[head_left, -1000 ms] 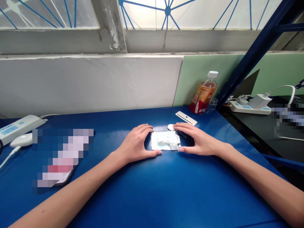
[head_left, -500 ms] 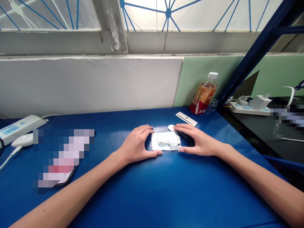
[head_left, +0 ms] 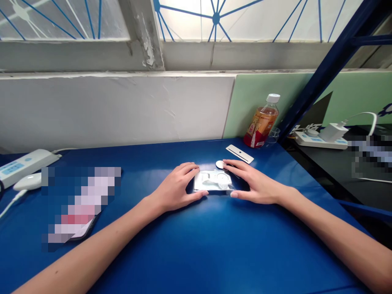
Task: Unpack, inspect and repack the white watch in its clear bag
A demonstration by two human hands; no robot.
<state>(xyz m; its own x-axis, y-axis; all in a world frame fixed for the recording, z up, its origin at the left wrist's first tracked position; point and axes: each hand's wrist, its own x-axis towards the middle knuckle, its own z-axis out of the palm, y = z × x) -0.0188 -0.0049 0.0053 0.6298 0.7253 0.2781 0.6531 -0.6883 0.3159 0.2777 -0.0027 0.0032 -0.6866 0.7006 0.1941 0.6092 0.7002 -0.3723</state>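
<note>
A small clear plastic pouch (head_left: 212, 181) with white parts inside lies on the blue table (head_left: 214, 245), a little beyond the middle. My left hand (head_left: 176, 185) pinches its left edge between thumb and fingers. My right hand (head_left: 254, 183) grips the right edge the same way, fingers along the far side and thumb on the near side. A small white disc (head_left: 219, 164) rests just beyond the pouch, by my right fingertips. Farther back lies a flat white strip (head_left: 239, 153) with a dark dot.
An orange drink bottle (head_left: 261, 122) and a small clear cup (head_left: 274, 134) stand at the back right by a slanted blue post (head_left: 321, 73). A phone (head_left: 79, 204), a white oval device (head_left: 27, 181) and a power strip (head_left: 21, 165) lie left. Another power strip (head_left: 321, 140) sits right.
The pouch now looks shorter from front to back, as if its near edge has tipped up between my fingers. Both hands stay at its edges.
</note>
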